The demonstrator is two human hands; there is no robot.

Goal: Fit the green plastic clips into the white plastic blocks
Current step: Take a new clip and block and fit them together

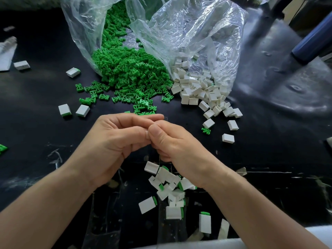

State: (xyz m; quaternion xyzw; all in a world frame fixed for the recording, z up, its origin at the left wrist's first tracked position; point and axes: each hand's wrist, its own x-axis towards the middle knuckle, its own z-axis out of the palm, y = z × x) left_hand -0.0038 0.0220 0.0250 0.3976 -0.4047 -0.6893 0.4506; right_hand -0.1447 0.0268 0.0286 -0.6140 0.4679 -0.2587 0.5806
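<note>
My left hand (115,141) and my right hand (172,141) meet above the middle of the black table, fingers curled and fingertips pressed together. They pinch a small piece between them, which the fingers hide. A heap of green clips (125,69) spills from a clear bag (84,29) at the back. White blocks (199,90) spill from a second clear bag (197,29) to its right. Under my right wrist lies a pile of white blocks with green clips fitted (170,186).
Loose fitted blocks lie at the left (64,110) (72,72) and near the front edge (204,222). Single white blocks (228,138) and a stray green clip (206,130) lie to the right. A dark blue tube (312,45) crosses the back right corner.
</note>
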